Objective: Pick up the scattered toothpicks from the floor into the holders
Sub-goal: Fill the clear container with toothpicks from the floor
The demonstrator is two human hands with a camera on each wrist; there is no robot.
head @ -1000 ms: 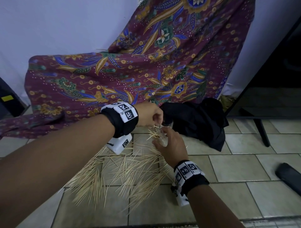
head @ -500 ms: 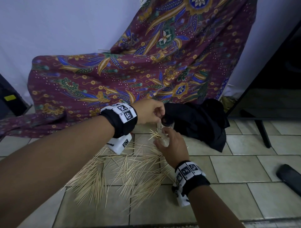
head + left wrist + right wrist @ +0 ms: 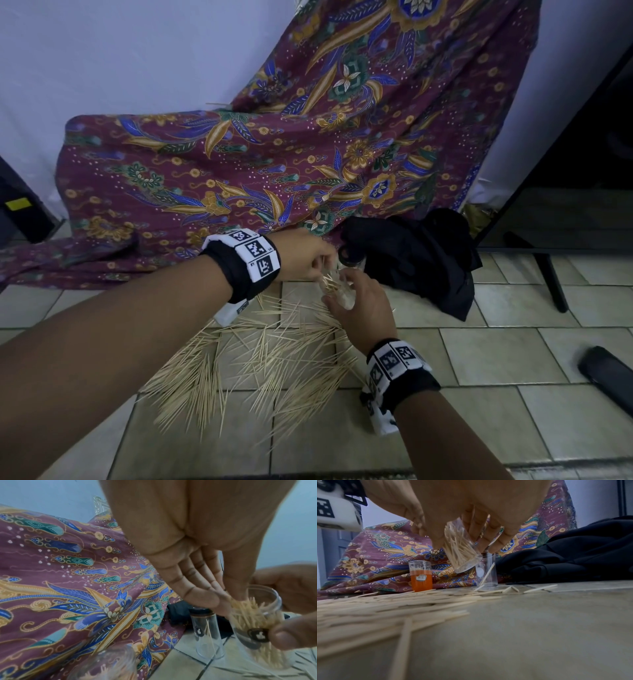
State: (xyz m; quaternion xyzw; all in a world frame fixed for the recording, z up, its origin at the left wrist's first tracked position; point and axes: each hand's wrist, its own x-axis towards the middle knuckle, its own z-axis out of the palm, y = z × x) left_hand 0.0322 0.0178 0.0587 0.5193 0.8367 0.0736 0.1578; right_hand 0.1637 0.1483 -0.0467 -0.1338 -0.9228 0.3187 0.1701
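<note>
Left hand (image 3: 305,255) has dipped to the toothpick-filled holder (image 3: 337,291) in the right hand (image 3: 363,301).

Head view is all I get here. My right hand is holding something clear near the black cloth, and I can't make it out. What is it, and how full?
Observer: It is a clear holder, held tilted in your right hand and well filled with toothpicks.
Operator: Are there holders I can't see?
Observer: Yes, an orange holder stands upright against the patterned cloth.
Operator: I see a dark rim beside my hands. What is under it?
Observer: A second clear holder, upright on the floor, with a single toothpick leaning inside.
</note>
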